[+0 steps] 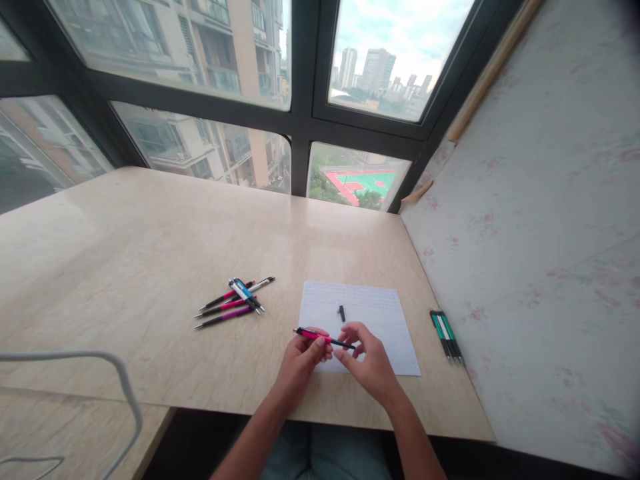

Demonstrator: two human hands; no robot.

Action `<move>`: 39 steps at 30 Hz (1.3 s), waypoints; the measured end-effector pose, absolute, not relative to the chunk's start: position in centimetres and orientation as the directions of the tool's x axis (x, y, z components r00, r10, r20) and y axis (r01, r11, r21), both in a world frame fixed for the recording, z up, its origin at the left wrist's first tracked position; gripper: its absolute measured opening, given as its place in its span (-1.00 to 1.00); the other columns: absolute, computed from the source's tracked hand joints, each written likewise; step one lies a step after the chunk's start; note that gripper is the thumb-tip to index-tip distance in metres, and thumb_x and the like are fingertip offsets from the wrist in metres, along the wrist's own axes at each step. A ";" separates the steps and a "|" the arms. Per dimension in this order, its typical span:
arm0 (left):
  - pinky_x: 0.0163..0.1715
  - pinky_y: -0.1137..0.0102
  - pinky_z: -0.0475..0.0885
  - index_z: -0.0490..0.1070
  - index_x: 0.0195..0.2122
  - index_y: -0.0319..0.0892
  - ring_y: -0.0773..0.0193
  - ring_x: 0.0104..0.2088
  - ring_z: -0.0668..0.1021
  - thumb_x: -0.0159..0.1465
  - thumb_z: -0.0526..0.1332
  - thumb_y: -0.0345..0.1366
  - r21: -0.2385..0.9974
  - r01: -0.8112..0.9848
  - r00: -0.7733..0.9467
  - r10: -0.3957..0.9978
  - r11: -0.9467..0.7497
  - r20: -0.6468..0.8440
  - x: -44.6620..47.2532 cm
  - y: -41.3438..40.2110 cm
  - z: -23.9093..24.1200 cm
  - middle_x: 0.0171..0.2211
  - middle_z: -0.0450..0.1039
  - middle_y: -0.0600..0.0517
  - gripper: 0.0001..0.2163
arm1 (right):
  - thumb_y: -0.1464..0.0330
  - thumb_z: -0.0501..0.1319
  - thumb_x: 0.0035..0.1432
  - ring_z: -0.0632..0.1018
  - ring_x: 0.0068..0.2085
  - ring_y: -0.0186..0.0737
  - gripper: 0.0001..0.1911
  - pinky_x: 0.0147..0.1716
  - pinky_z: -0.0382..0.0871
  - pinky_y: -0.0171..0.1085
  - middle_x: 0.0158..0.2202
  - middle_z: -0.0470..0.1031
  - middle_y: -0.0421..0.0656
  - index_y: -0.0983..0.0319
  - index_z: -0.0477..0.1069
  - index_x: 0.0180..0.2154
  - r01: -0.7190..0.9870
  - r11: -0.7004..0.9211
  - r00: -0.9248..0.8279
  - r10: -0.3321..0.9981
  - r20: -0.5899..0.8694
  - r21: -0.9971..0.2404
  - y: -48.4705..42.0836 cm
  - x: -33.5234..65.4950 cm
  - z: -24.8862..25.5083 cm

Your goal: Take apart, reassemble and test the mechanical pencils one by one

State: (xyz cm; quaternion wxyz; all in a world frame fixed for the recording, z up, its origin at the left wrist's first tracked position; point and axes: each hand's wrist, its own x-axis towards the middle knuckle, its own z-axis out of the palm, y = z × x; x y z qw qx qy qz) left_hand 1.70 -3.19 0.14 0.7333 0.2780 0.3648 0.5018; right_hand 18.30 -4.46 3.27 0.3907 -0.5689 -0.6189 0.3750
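My left hand (305, 357) is closed around a pink and black pen (321, 337), pinching it between thumb and fingers above a sheet of paper (383, 347). The pen lies nearly level, its clip end to the left and its thin dark end to the right. My right hand (369, 363) is around that dark end, fingers curved and apart; no firm grip shows. On the sheet, just beyond my hands, rests a small black piece (341, 313), perhaps a pen part. Lines of handwriting cover the upper part of the paper.
Several pens (233, 307) in pink, purple, blue and white lie piled to the left. Several green and white pens (445, 335) sit side by side along the right wall (540, 267). A grey cable (120, 373) loops at the lower left. Windows border the desk's far side.
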 end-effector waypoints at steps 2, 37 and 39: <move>-0.38 0.43 0.36 0.49 -0.28 -0.25 0.32 -0.45 0.50 0.13 0.38 -0.24 0.754 -0.548 0.240 0.931 0.363 -0.275 1.7 -3.2 0.1 -0.47 0.53 -0.01 -0.79 | 0.16 0.12 0.26 0.52 -0.38 -0.23 -0.73 -0.41 0.36 -0.32 -0.40 0.53 -0.14 0.22 0.43 -0.30 0.412 0.024 -0.054 0.999 0.002 -0.911 -4.3 18.3 3.3; -0.37 0.56 0.47 0.49 -0.26 -0.27 0.42 -0.44 0.54 0.13 0.40 -0.36 0.449 -0.804 0.229 0.900 0.389 -0.371 0.8 -2.6 -0.4 -0.45 0.52 0.01 -0.82 | 0.27 0.12 0.22 0.54 -0.20 -0.05 -0.75 -0.28 0.44 -0.14 -0.23 0.57 -0.02 0.21 0.55 -0.28 0.696 -0.023 0.110 0.991 0.076 -0.718 -2.2 23.1 2.2; -0.37 0.56 0.47 0.49 -0.26 -0.27 0.42 -0.43 0.55 0.13 0.39 -0.36 0.456 -0.800 0.227 0.901 0.389 -0.370 0.9 -2.6 -0.4 -0.46 0.52 0.02 -0.82 | 0.28 0.13 0.19 0.52 -0.20 -0.04 -0.75 -0.24 0.40 -0.12 -0.26 0.56 -0.02 0.21 0.56 -0.30 0.737 -0.010 0.154 0.976 0.154 -0.676 -1.6 22.7 0.1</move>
